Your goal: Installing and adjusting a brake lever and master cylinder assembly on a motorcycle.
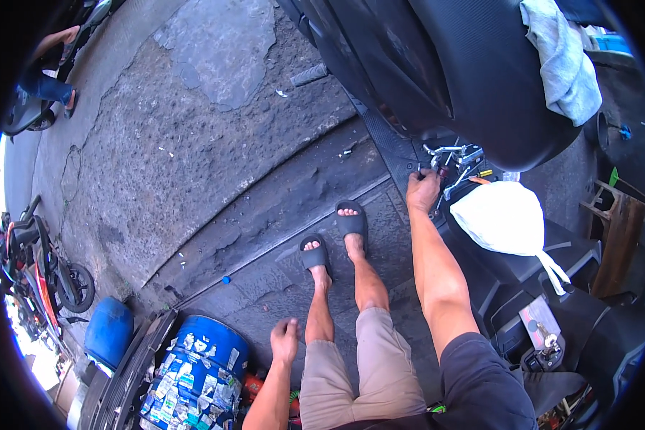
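My right hand (423,188) reaches to a pile of metal hand tools (457,159) on a dark ridged surface beside a black scooter (480,86). Its fingers close on a small item that I cannot make out. Just right of it lies a white bundle (496,218) with dangling ties. My left hand (285,338) hangs low, left of my legs and above a blue barrel (201,358) covered in torn labels; its fingers are curled, and whatever they might hold is hidden. A pale cloth (562,64) drapes over the scooter seat.
My sandaled feet stand on worn paving beside a raised metal-edged step. A smaller blue barrel (107,330) and parked motorbikes (46,265) are at the left. At upper left another person's leg (50,89) shows beside a scooter. A rusty metal piece (620,240) stands at the right.
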`<act>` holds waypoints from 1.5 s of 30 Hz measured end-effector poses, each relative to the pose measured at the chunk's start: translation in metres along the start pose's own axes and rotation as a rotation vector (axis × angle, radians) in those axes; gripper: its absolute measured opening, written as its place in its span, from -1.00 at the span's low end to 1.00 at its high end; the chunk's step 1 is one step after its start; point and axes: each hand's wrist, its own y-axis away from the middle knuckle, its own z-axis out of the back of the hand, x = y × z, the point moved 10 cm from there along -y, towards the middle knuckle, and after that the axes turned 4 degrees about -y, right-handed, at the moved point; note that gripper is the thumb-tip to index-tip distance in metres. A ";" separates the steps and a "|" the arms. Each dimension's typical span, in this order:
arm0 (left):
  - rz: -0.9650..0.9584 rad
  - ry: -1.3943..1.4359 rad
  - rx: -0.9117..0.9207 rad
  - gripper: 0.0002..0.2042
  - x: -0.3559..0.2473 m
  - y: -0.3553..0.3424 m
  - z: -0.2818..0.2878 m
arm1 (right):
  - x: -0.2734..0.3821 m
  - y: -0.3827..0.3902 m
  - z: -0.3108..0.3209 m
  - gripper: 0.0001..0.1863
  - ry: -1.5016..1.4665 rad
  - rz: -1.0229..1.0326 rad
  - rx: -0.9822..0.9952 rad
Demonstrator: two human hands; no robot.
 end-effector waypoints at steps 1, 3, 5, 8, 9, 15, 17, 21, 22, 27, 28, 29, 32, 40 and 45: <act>-0.073 -0.025 0.023 -0.76 -0.027 -0.015 -0.020 | -0.009 -0.003 -0.003 -0.73 -0.002 0.000 0.034; -0.237 -0.057 0.067 -0.78 -0.086 -0.046 -0.058 | -0.007 0.000 -0.007 -0.72 -0.001 0.022 0.065; -0.325 -0.034 0.119 -0.78 -0.138 -0.071 -0.097 | 0.000 0.009 -0.016 -0.71 0.052 -0.015 0.150; -0.510 -0.077 0.103 -0.75 -0.203 -0.098 -0.145 | 0.015 0.008 -0.013 -0.69 0.088 0.006 0.124; -0.506 -0.009 0.138 -0.74 -0.218 -0.102 -0.164 | 0.010 0.003 -0.012 -0.69 0.096 0.015 0.120; -0.535 0.243 0.297 -0.71 -0.288 -0.095 -0.211 | 0.020 0.049 -0.034 -0.79 -1.286 -0.606 0.500; -0.532 0.326 0.359 -0.70 -0.308 -0.073 -0.208 | 0.060 0.075 -0.022 -0.84 -1.540 -0.689 0.676; -0.509 0.417 0.450 -0.76 -0.318 -0.055 -0.203 | 0.090 0.089 0.002 -0.82 -1.510 -0.627 0.691; -0.473 0.436 0.462 -0.79 -0.317 -0.054 -0.201 | 0.092 0.090 0.006 -0.82 -1.511 -0.625 0.692; -0.436 0.531 0.430 -0.84 -0.308 -0.067 -0.172 | 0.123 0.101 0.029 -0.75 -1.114 -0.472 0.736; -0.414 0.589 0.444 -0.84 -0.305 -0.068 -0.168 | 0.123 0.100 0.034 -0.72 -0.898 -0.395 0.713; -0.433 0.592 0.397 -0.84 -0.307 -0.067 -0.163 | 0.124 0.102 0.038 -0.72 -0.897 -0.396 0.714; -0.435 0.642 0.333 -0.85 -0.307 -0.065 -0.157 | 0.131 0.111 0.046 -0.67 -0.709 -0.304 0.771; -0.677 0.434 0.289 -0.89 -0.307 -0.053 -0.157 | 0.137 0.119 0.050 -0.60 -0.676 -0.218 0.720; -0.647 0.395 0.419 -0.88 -0.307 -0.032 -0.170 | 0.121 0.123 0.035 -0.49 -0.986 -0.447 0.814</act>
